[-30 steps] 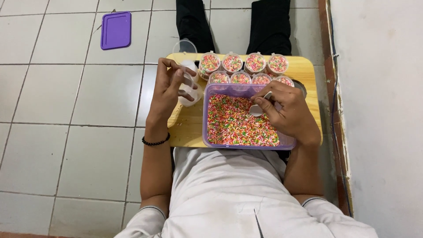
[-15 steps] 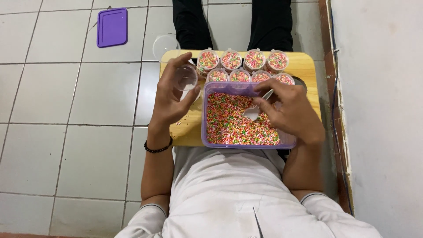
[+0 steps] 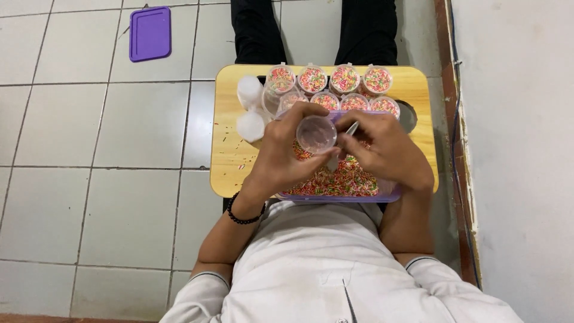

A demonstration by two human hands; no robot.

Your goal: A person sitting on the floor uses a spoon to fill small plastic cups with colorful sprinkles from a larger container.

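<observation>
Left hand (image 3: 281,158) now over purple tub (image 3: 341,190), fingers closed round small clear plastic cup (image 3: 316,134); half second ago it held cup out near table's left edge. Right hand (image 3: 385,152) closed on thin metal spoon (image 3: 342,143), brought up to cup's rim. Cup looks empty, so a scoop seems due. Tub full of fine multicoloured sprinkles. Seven round filled cups (image 3: 329,81) along far edge; white lids (image 3: 250,107) near far left corner. Table (image 3: 230,149) pale smooth wood, rounded corners. Flat purple lid (image 3: 150,33) on glossy floor tiles.
</observation>
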